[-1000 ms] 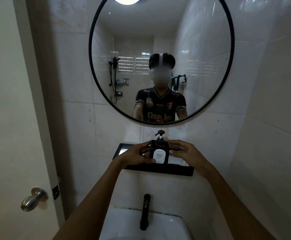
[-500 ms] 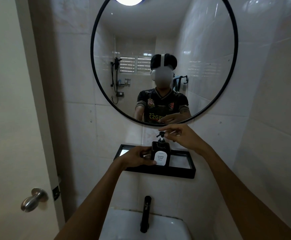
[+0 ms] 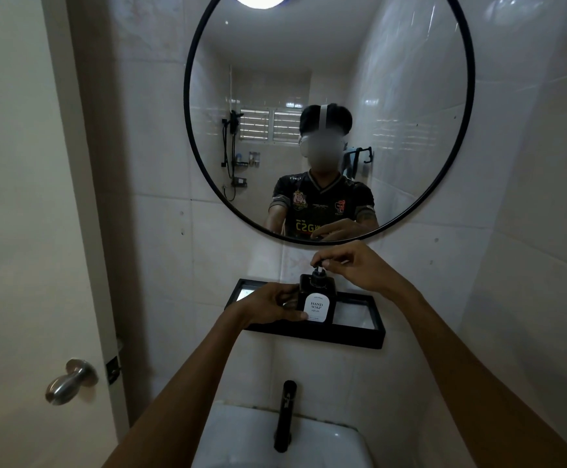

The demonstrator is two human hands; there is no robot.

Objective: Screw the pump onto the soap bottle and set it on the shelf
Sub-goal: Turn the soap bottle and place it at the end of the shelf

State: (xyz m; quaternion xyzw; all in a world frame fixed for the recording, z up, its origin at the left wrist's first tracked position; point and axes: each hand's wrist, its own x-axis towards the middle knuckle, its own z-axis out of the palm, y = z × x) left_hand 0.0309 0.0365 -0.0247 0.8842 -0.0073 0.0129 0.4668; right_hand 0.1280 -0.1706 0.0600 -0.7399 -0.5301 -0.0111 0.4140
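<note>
A black square soap bottle (image 3: 317, 300) with a white "HAND SOAP" label stands on the black wall shelf (image 3: 353, 336) under the mirror. My left hand (image 3: 268, 304) grips the bottle's left side, thumb across its front. My right hand (image 3: 353, 265) is above the bottle, its fingertips pinched on the black pump (image 3: 318, 271) that sits in the bottle's neck. The fingers hide the pump's head.
A round black-framed mirror (image 3: 457, 170) hangs above the shelf and reflects a person. Below are a black faucet (image 3: 284, 413) and a white sink (image 3: 241, 437). A door with a metal knob (image 3: 69, 381) stands at the left. Tiled walls close in at the right.
My right hand left the bottle's right side, rose and closed its fingertips on the pump head. My left hand kept hold of the bottle on the shelf.
</note>
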